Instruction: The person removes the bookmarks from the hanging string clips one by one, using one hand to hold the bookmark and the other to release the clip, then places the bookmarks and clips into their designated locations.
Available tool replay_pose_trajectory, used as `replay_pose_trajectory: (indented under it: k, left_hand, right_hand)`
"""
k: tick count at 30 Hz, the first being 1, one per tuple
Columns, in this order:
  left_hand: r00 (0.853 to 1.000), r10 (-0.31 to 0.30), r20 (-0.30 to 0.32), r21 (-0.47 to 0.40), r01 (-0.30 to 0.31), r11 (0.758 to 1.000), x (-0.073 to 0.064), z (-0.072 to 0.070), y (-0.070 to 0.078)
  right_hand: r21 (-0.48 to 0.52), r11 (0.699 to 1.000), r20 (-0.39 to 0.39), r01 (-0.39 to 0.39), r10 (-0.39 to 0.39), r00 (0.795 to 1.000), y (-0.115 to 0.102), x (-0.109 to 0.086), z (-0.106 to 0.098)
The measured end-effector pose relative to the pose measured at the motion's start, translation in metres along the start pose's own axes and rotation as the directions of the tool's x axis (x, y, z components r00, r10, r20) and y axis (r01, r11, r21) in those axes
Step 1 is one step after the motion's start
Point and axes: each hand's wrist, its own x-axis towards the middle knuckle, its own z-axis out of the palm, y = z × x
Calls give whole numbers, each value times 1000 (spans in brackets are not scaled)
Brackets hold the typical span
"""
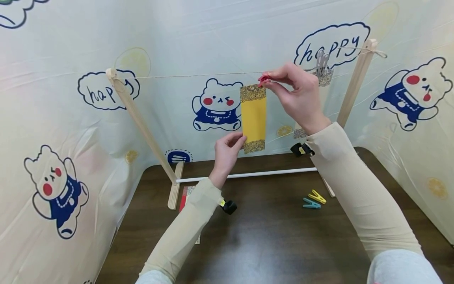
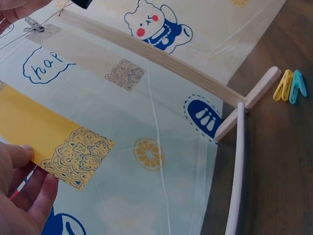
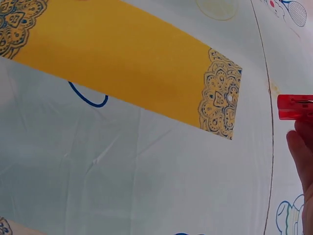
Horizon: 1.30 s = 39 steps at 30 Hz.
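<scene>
A yellow card (image 1: 253,118) with patterned ends stands upright in front of the string (image 1: 184,75). My left hand (image 1: 227,153) pinches the card by its lower left edge, thumb on the near face. In my right hand (image 1: 301,92) a red clothespin (image 1: 264,80) is pinched between thumb and fingers, close to the card's top corner in the head view. The right wrist view shows a small hole in the card's patterned end (image 3: 222,95). There, the string runs between that end and the clothespin, which stands apart from the card.
A grey clothespin (image 1: 322,63) holds a pale patterned card (image 1: 324,81) on the string at right. Wooden posts (image 1: 142,126) and a white rod (image 1: 269,172) form the frame. Yellow (image 1: 317,196) and blue clothespins (image 1: 312,203) lie on the table. A red card (image 1: 183,197) lies partly behind my left forearm.
</scene>
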Motion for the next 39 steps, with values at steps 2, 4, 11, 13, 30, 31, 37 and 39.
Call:
replay_pose_trajectory:
  k: [2,4,11,13,30,31,37,39]
  left_hand:
    - [1000,8,-2,4,-8,1000,-1,-1,0]
    - [1000,19,-3,13,-19,1000,-3,-1,0]
    - [1000,27,-4,31,-27,999,-12,-5,-5]
    - [1000,31,-4,37,-30,999,-15,-7,-7]
    - [999,32,17,67,-33,997,-34,-22,-18]
    - [999,31,18,63,-33,997,-35,-22,-18]
    - [999,23,23,66,-25,997,-42,-24,-20]
    - [999,18,28,70,-20,997,-44,-23,-20]
  right_hand:
    - [29,999,9,-23,23,1000,-1,-3,-1]
    - [40,998,20,-43,43,999,-2,-7,-3]
    - [63,989,53,-132,129,990,-5,-22,-5]
    - [65,986,61,-152,148,987,-5,-25,-4]
    - [134,953,128,-273,256,958,-16,-49,-11]
    - [133,951,133,-279,261,956,-16,-51,-11]
    - [138,948,152,-287,266,952,-17,-58,-11]
    - [137,948,156,-287,265,952,-17,-60,-11]
